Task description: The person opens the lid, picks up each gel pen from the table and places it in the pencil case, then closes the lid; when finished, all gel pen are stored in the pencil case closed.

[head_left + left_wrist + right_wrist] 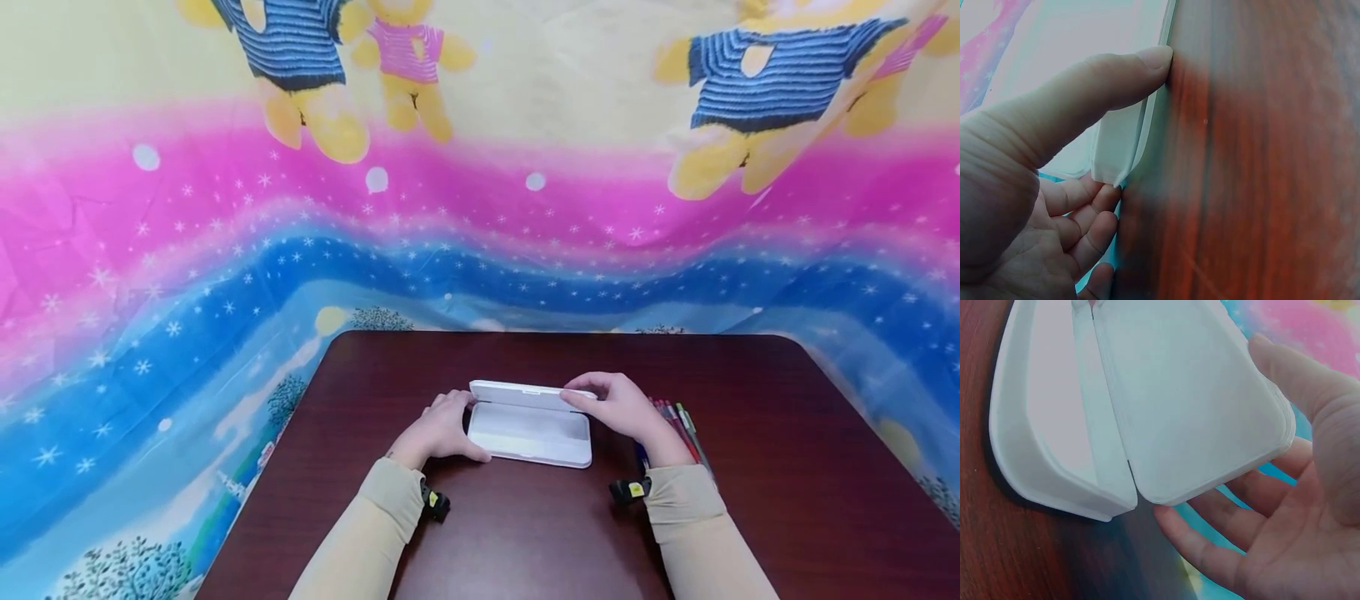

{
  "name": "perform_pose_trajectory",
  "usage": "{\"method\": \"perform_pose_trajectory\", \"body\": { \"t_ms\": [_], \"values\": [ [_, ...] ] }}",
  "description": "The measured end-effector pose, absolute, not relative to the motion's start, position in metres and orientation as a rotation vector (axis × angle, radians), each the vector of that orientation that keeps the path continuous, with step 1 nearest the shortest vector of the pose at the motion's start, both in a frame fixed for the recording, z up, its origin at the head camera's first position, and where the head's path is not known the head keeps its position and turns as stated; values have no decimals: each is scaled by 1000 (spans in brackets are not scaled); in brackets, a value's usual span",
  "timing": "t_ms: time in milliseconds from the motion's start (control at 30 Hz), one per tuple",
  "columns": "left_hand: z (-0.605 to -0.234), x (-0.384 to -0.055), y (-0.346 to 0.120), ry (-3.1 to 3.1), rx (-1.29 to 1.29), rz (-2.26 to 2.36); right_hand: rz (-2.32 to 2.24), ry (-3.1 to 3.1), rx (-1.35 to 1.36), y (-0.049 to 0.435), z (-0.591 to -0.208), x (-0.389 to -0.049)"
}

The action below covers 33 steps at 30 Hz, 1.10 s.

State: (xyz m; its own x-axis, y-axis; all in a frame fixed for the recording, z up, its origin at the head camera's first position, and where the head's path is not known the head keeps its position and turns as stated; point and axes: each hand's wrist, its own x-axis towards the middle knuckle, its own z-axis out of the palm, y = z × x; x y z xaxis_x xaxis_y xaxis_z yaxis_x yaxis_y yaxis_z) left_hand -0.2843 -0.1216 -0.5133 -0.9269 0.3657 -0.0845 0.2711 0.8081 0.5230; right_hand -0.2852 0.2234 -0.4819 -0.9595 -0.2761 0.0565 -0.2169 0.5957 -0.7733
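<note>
A white pencil case [529, 435] lies on the table with its hinged lid [517, 393] raised at the back. Its inside looks bare in the head view. My left hand [442, 427] grips the case's left end, the thumb [1110, 78] along the front edge and the fingers curled at the end and behind. At the lid's right end, my right hand [618, 408] holds the lid between the thumb [1291, 375] on its edge and the fingers behind it. Part of the lid's back is hidden.
Several pens [688, 429] lie to the right of the case, partly behind the right forearm. The dark red-brown table [787, 467] reaches back to a hanging patterned cloth [480, 208]. Small black devices [630, 491] are strapped at both wrists.
</note>
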Motion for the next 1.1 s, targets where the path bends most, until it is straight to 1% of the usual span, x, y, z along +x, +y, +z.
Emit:
{"method": "perform_pose_trajectory", "body": {
  "t_ms": [233,400,533,700,1100],
  "values": [
    [-513,-284,-119,2801,507,795,-1487,2851,-284,222,-488,-289],
    [-509,-281,-118,2792,501,818,-1573,2849,-76,217,-488,-292],
    [-509,-281,-120,2793,487,818,-1614,2775,102,212,-488,-302],
    [-509,-281,-121,2797,485,810,-1530,2727,232,206,-484,-315],
    [-512,-282,-120,2801,484,795,-1201,2670,304,204,-482,-343]
  ]
}}
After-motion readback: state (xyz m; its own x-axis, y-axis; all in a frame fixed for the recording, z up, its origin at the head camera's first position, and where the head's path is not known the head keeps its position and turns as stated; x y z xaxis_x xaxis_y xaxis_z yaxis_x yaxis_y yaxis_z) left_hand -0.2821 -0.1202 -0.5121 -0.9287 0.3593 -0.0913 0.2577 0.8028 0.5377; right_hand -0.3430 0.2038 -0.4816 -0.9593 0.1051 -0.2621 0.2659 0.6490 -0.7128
